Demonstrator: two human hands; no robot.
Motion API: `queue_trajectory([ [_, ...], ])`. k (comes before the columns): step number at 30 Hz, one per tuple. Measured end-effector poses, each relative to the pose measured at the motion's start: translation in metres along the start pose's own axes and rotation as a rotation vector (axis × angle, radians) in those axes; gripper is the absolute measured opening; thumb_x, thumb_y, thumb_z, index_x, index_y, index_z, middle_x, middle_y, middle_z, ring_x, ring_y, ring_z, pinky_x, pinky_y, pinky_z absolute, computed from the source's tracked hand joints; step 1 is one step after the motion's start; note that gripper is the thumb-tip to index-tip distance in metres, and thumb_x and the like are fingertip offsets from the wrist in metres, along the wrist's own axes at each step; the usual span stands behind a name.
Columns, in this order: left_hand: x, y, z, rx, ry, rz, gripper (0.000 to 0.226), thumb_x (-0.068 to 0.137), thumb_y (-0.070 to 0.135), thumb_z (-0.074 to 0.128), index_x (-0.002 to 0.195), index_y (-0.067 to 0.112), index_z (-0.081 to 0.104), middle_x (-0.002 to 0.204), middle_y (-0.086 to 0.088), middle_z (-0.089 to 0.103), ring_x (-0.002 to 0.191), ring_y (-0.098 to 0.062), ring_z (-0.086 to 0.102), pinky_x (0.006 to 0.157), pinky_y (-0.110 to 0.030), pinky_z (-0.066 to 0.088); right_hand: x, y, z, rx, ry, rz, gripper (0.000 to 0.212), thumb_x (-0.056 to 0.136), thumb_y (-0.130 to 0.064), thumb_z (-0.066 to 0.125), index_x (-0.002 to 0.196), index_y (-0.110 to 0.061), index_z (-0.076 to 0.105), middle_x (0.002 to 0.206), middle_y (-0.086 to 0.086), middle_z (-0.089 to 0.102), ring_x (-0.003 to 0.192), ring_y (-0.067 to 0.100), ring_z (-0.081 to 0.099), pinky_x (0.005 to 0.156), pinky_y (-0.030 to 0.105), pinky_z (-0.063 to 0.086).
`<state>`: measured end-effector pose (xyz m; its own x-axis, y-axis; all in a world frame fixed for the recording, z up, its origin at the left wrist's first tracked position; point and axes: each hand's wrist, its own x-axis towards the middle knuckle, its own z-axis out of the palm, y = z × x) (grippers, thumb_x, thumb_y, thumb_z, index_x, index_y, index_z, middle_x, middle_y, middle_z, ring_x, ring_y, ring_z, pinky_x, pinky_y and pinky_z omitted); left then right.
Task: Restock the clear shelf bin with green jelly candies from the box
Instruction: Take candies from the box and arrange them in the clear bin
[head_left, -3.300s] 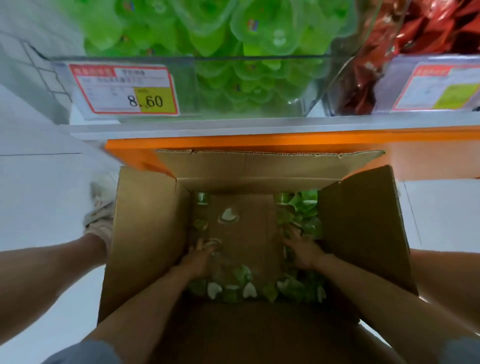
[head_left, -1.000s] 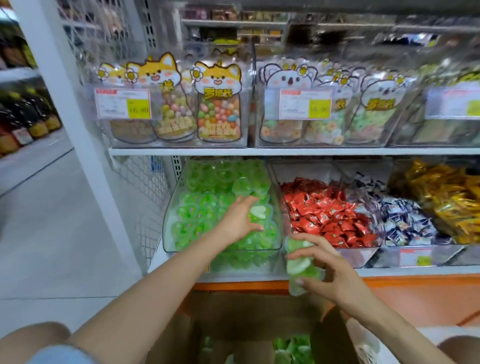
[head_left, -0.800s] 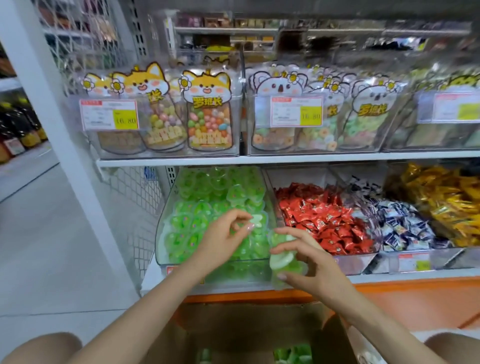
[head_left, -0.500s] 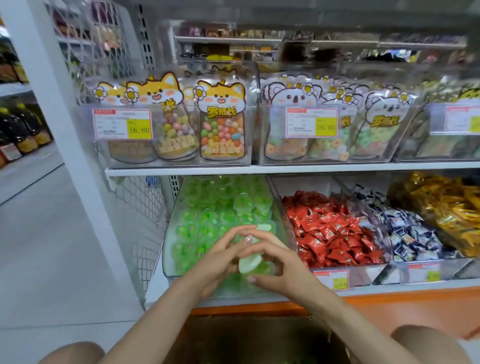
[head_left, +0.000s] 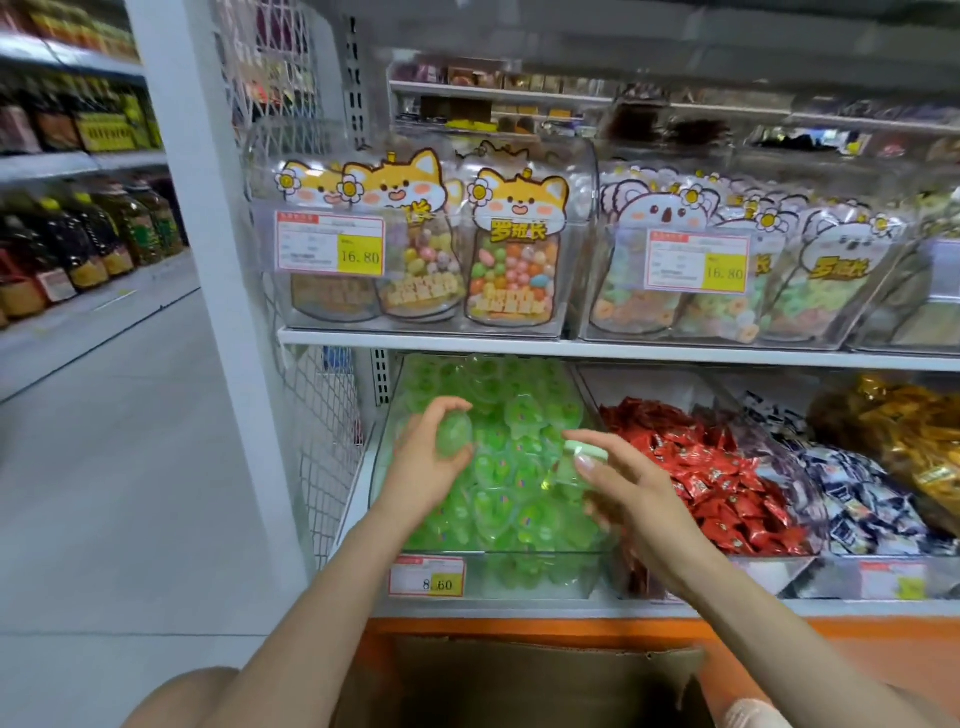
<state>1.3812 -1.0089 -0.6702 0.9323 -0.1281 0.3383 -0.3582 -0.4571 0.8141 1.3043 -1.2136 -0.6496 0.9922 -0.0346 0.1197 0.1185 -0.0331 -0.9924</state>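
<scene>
The clear shelf bin (head_left: 524, 574) on the lower shelf is heaped with green jelly candies (head_left: 511, 499). My left hand (head_left: 423, 467) is raised over the bin's left side, fingers curled round one green jelly cup (head_left: 453, 435). My right hand (head_left: 623, 493) hovers over the bin's right side and grips green jelly cups (head_left: 579, 462), one with a pale lid under my thumb. Only the top flap of the cardboard box (head_left: 540, 670) shows, at the bottom edge below the shelf.
Right of the green bin sit bins of red-wrapped candies (head_left: 706, 467), blue-and-white ones (head_left: 857, 493) and gold ones (head_left: 904, 431). The upper shelf (head_left: 571, 348) carries cartoon candy bags close above the bin. A white upright (head_left: 208, 260) and wire mesh stand left; the aisle floor lies beyond.
My hands met in front of the bin half a second ago; now they have parted, the left carrying one jelly cup up and left, the right staying over the bin's right side.
</scene>
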Motion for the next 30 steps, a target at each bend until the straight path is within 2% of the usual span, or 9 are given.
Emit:
queue_trajectory([
  [4, 0.004, -0.011, 0.004, 0.235, 0.002, 0.032, 0.053, 0.078, 0.017, 0.073, 0.124, 0.024, 0.048, 0.126, -0.001, 0.053, 0.122, -0.019, 0.042, 0.095, -0.024, 0.030, 0.025, -0.007, 0.003, -0.107, 0.012, 0.002, 0.018, 0.084, -0.014, 0.064, 0.099, -0.022, 0.070, 0.072, 0.004, 0.049, 0.060, 0.011, 0.041, 0.050, 0.017, 0.032],
  [8, 0.008, -0.018, 0.012, 0.272, 0.014, -0.016, 0.063, 0.076, 0.019, 0.075, 0.131, 0.013, 0.043, 0.133, -0.003, 0.049, 0.125, -0.018, 0.041, 0.103, -0.025, 0.031, 0.050, -0.006, 0.006, 0.098, -0.047, 0.074, 0.021, 0.090, -0.014, 0.057, 0.103, -0.023, 0.070, 0.087, 0.001, 0.054, 0.055, 0.011, 0.047, 0.048, 0.019, 0.041],
  [10, 0.010, -0.023, 0.015, 0.261, 0.021, -0.066, 0.066, 0.076, 0.020, 0.076, 0.132, 0.012, 0.042, 0.134, -0.004, 0.048, 0.125, -0.018, 0.044, 0.104, -0.025, 0.032, 0.058, -0.004, 0.005, 0.253, -0.121, 0.129, 0.020, 0.084, -0.023, 0.063, 0.104, -0.021, 0.069, 0.094, 0.002, 0.058, 0.059, 0.015, 0.050, 0.050, 0.020, 0.045],
  [13, 0.012, -0.032, 0.019, 0.236, 0.047, -0.132, 0.066, 0.075, 0.023, 0.076, 0.131, 0.011, 0.044, 0.134, -0.005, 0.049, 0.123, -0.017, 0.046, 0.101, -0.022, 0.033, 0.067, 0.002, 0.001, 0.486, -0.275, 0.214, 0.060, 0.057, -0.042, 0.085, 0.108, -0.017, 0.065, 0.089, 0.006, 0.064, 0.060, 0.014, 0.052, 0.050, 0.021, 0.046],
  [15, 0.012, -0.037, 0.020, 0.207, 0.073, -0.163, 0.066, 0.074, 0.025, 0.077, 0.130, 0.011, 0.045, 0.134, -0.005, 0.050, 0.122, -0.017, 0.047, 0.100, -0.021, 0.034, 0.069, 0.002, -0.001, 0.472, -0.302, 0.211, 0.068, 0.053, -0.038, 0.088, 0.111, -0.015, 0.061, 0.083, 0.005, 0.064, 0.056, 0.012, 0.050, 0.047, 0.020, 0.043],
  [18, 0.011, -0.037, 0.022, 0.208, 0.106, -0.160, 0.066, 0.073, 0.026, 0.077, 0.129, 0.010, 0.045, 0.131, -0.005, 0.051, 0.119, -0.017, 0.048, 0.094, -0.017, 0.033, 0.069, -0.002, 0.001, 0.346, -0.252, 0.185, 0.044, 0.068, -0.009, 0.073, 0.110, -0.013, 0.060, 0.077, 0.005, 0.061, 0.054, 0.011, 0.047, 0.046, 0.018, 0.041],
  [20, 0.010, -0.036, 0.022, 0.218, 0.116, -0.153, 0.067, 0.072, 0.025, 0.078, 0.129, 0.009, 0.046, 0.130, -0.006, 0.052, 0.118, -0.017, 0.049, 0.091, -0.016, 0.033, 0.071, -0.001, 0.001, 0.281, -0.211, 0.173, 0.035, 0.076, -0.001, 0.063, 0.108, -0.013, 0.062, 0.076, 0.005, 0.062, 0.052, 0.011, 0.049, 0.046, 0.017, 0.043],
  [25, 0.009, -0.033, 0.019, 0.260, 0.092, -0.168, 0.065, 0.072, 0.018, 0.078, 0.129, 0.009, 0.047, 0.130, -0.007, 0.054, 0.120, -0.018, 0.050, 0.092, -0.020, 0.036, 0.068, -0.002, -0.006, 0.180, -0.128, 0.119, 0.025, 0.082, 0.000, 0.062, 0.104, -0.010, 0.064, 0.077, 0.004, 0.065, 0.053, 0.010, 0.056, 0.045, 0.017, 0.043],
  [30, 0.022, -0.023, 0.015, 0.257, 0.155, -0.179, 0.064, 0.073, 0.013, 0.078, 0.126, 0.001, 0.045, 0.121, -0.013, 0.058, 0.106, -0.020, 0.053, 0.072, -0.014, 0.030, 0.067, -0.006, -0.012, 0.138, -0.055, 0.061, 0.026, 0.080, 0.000, 0.066, 0.101, -0.014, 0.060, 0.080, -0.006, 0.071, 0.065, 0.005, 0.063, 0.050, 0.017, 0.044],
])
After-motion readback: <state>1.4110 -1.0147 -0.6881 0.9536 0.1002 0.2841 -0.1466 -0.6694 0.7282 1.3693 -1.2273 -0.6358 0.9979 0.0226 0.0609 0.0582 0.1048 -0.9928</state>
